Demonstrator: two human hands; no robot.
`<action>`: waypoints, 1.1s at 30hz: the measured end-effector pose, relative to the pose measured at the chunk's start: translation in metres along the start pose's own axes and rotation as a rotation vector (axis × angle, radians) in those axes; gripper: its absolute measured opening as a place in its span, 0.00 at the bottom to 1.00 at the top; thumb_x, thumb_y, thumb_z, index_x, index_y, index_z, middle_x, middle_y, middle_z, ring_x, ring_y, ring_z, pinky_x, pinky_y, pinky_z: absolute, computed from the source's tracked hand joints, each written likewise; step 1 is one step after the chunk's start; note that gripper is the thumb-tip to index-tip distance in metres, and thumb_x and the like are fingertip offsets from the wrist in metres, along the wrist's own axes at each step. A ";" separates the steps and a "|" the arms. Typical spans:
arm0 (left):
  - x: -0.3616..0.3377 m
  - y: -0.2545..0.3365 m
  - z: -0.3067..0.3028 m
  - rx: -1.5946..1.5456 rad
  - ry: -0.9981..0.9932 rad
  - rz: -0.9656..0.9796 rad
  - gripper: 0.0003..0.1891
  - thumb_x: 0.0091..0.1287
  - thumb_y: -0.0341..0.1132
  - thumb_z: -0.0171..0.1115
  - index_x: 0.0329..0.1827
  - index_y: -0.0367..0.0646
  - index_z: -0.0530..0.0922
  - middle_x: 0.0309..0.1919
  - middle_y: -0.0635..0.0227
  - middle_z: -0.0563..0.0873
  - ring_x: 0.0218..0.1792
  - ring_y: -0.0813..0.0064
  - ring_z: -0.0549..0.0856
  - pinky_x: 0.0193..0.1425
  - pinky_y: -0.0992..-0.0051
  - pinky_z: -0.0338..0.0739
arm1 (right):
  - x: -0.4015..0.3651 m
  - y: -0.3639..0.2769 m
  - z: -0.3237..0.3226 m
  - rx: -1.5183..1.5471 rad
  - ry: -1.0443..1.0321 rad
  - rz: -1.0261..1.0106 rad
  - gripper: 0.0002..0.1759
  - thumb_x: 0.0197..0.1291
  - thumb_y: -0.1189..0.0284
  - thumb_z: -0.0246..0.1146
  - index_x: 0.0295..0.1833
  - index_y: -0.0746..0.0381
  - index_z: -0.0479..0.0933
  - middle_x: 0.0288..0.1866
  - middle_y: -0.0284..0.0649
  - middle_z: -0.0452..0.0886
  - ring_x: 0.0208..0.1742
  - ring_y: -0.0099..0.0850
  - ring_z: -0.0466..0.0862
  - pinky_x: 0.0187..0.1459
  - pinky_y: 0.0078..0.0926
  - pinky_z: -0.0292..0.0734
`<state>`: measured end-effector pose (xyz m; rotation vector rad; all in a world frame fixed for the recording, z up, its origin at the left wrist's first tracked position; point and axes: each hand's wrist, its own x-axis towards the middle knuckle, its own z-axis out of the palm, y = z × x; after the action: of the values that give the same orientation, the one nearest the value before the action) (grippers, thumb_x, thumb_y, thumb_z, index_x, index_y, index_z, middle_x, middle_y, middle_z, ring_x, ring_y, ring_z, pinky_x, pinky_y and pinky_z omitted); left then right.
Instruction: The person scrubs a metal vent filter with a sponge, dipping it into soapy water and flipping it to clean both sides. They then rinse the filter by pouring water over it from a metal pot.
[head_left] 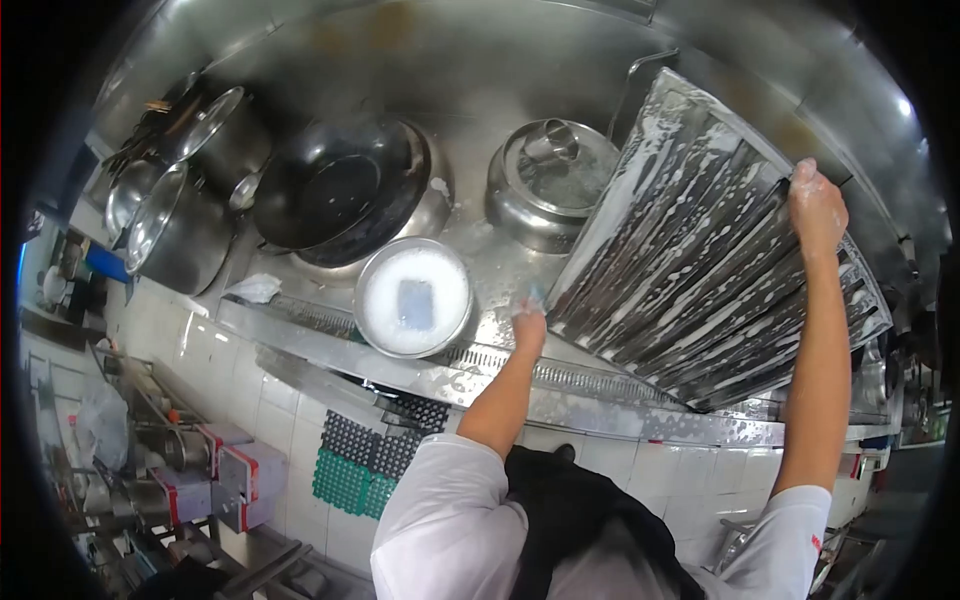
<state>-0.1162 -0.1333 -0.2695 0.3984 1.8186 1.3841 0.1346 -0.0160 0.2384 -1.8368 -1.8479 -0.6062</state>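
A soapy metal baffle filter (700, 250), the slatted kind from a range hood, stands tilted on the steel counter. My right hand (818, 210) is closed around its upper right edge. By the filter's lower left edge is my left hand (530, 322), closed on a small bluish scrubbing pad (536, 294), partly blurred. To the left of that hand stands a steel bowl (364, 325) of white suds, with a light-blue rectangular block (415, 303) in the foam. White foam streaks run along the filter's slats.
Behind the bowl, a large black wok (330, 195) sits on a burner ring. A steel pot (520, 225) of water holds a metal cup (551, 141). Steel pots (190, 235) cluster at left. A drain grating (590, 383) runs along the counter front; green matting (345, 485) lies on the floor.
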 end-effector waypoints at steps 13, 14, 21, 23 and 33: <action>0.016 0.170 -0.241 1.392 0.221 0.727 0.22 0.63 0.44 0.63 0.53 0.34 0.82 0.56 0.39 0.82 0.68 0.43 0.72 0.72 0.52 0.63 | 0.021 0.018 0.020 0.110 -0.185 -0.076 0.43 0.74 0.41 0.30 0.48 0.61 0.85 0.50 0.53 0.85 0.55 0.53 0.82 0.59 0.48 0.74; 0.061 0.125 -0.258 1.452 0.096 0.779 0.24 0.63 0.44 0.62 0.55 0.32 0.80 0.58 0.37 0.81 0.68 0.42 0.72 0.72 0.53 0.64 | 0.019 0.017 0.017 0.115 -0.178 -0.051 0.43 0.74 0.41 0.30 0.48 0.61 0.85 0.50 0.53 0.85 0.55 0.53 0.82 0.59 0.48 0.74; 0.044 0.222 -0.215 0.399 -0.240 0.357 0.29 0.63 0.34 0.61 0.68 0.30 0.71 0.61 0.50 0.81 0.57 0.64 0.82 0.57 0.67 0.76 | 0.022 0.021 0.016 0.177 -0.243 -0.004 0.43 0.73 0.40 0.31 0.48 0.59 0.85 0.49 0.51 0.86 0.56 0.50 0.82 0.61 0.46 0.73; -0.044 0.327 -0.157 0.420 -0.433 0.815 0.24 0.64 0.27 0.57 0.65 0.37 0.75 0.58 0.55 0.83 0.55 0.65 0.84 0.59 0.68 0.76 | 0.019 0.024 0.019 0.174 -0.227 0.007 0.42 0.73 0.40 0.31 0.48 0.60 0.85 0.48 0.51 0.86 0.55 0.50 0.82 0.60 0.46 0.73; -0.018 0.330 0.045 0.595 -0.256 2.034 0.25 0.54 0.29 0.69 0.57 0.52 0.81 0.60 0.64 0.82 0.69 0.53 0.74 0.72 0.49 0.66 | 0.028 0.036 0.033 0.093 -0.096 -0.051 0.39 0.74 0.46 0.34 0.40 0.62 0.85 0.41 0.53 0.86 0.46 0.54 0.84 0.55 0.49 0.76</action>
<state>-0.1404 0.0005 0.0349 3.0699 1.1341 1.4973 0.1699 0.0270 0.2284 -1.7910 -1.9567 -0.4482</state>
